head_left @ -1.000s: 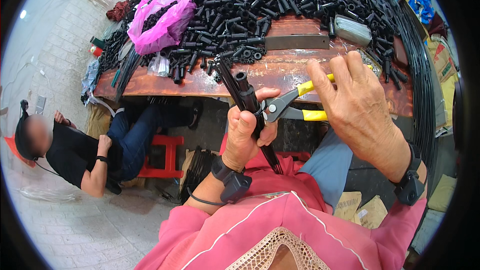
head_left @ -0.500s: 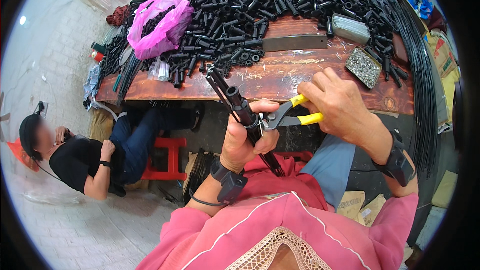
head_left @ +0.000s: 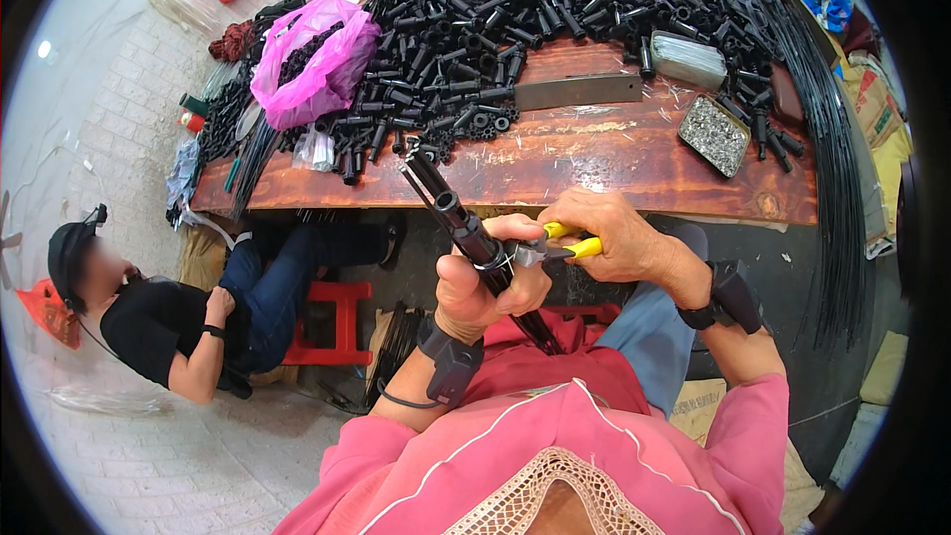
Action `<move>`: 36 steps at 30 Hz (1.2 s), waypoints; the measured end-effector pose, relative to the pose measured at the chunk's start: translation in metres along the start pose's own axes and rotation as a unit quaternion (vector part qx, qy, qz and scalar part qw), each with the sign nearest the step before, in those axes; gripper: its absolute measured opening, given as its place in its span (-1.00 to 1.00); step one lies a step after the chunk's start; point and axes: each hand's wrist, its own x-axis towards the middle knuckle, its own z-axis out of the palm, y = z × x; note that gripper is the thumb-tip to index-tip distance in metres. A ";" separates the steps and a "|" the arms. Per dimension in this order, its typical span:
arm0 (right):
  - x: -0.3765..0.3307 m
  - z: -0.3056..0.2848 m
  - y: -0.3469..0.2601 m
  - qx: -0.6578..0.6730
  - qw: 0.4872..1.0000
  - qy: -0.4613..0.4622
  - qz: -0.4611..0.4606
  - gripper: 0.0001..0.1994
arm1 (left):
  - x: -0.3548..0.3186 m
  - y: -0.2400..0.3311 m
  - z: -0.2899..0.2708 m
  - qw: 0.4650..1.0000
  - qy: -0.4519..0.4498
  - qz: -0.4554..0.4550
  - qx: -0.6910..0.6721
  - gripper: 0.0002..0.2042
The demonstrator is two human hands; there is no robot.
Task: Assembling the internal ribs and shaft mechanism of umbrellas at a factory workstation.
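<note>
My left hand [head_left: 466, 299] is closed round a bundle of black tubes and thin rods [head_left: 448, 206], tilted with its upper end toward the table. A thin pale wire or tie seems to circle the bundle between my fingers. Pliers with yellow handles [head_left: 586, 248] are gripped in my right hand [head_left: 622, 243]. Their grey jaws meet the bundle at that tie, beside my left thumb and fingers; exactly what they bite on is too small to tell. Both hands are above my lap, just short of the table edge.
On the wooden table [head_left: 555, 163] lie a heap of black tubular parts [head_left: 436, 69], a flat metal bar [head_left: 580, 91], a tin of small metal pieces [head_left: 715, 136] and a pink plastic bag [head_left: 315, 64]. Long black rods [head_left: 842, 188] hang off the right. A seated person [head_left: 163, 327] is at left, near a red stool [head_left: 335, 322].
My right hand has moved left and down toward the bundle. The plier handles, spread apart before, are now squeezed nearer together. My left hand still holds the bundle.
</note>
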 end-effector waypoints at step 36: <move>-0.006 -0.018 -0.078 -0.413 0.894 0.088 0.150 -0.33 | 0.005 0.006 0.002 0.967 0.190 -0.023 0.167 -0.18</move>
